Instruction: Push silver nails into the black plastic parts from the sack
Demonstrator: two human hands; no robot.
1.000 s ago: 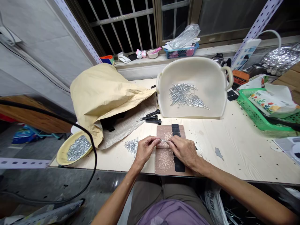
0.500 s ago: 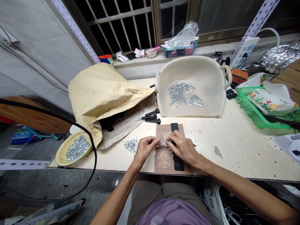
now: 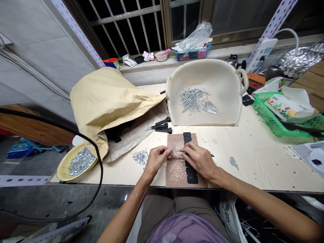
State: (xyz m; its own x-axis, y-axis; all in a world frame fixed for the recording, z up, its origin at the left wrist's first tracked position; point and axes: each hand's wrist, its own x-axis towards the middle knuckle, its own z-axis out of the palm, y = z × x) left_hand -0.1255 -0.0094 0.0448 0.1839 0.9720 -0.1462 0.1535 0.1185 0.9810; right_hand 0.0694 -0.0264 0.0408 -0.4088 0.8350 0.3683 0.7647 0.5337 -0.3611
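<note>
Over a brown worn board [image 3: 176, 177], my left hand [image 3: 157, 160] and my right hand [image 3: 199, 161] face each other. A thin metal pin [image 3: 177, 151] runs between their fingertips, pinched by both. Whether a tiny part sits on the pin's end inside my left fingers is hidden. Under my right palm, a dark pointed tip [image 3: 212, 155] pokes out at the right side. A strip of black pads [image 3: 192, 179] lies on the board, partly covered by my right hand. Left of my left hand is a scatter of small metal pieces [image 3: 140, 157].
A cream tub [image 3: 215, 118] holding many metal pins [image 3: 194, 99] stands behind the board. Black-headed pins [image 3: 162, 127] lie beside a tan paper sack [image 3: 101, 94]. A yellow bowl [image 3: 62, 171] of small metal pieces sits at the left edge, a green basket [image 3: 273, 126] at right.
The whole view has shifted slightly left. Both hands keep their pinch on the pin over the board, with only slight finger movement.
</note>
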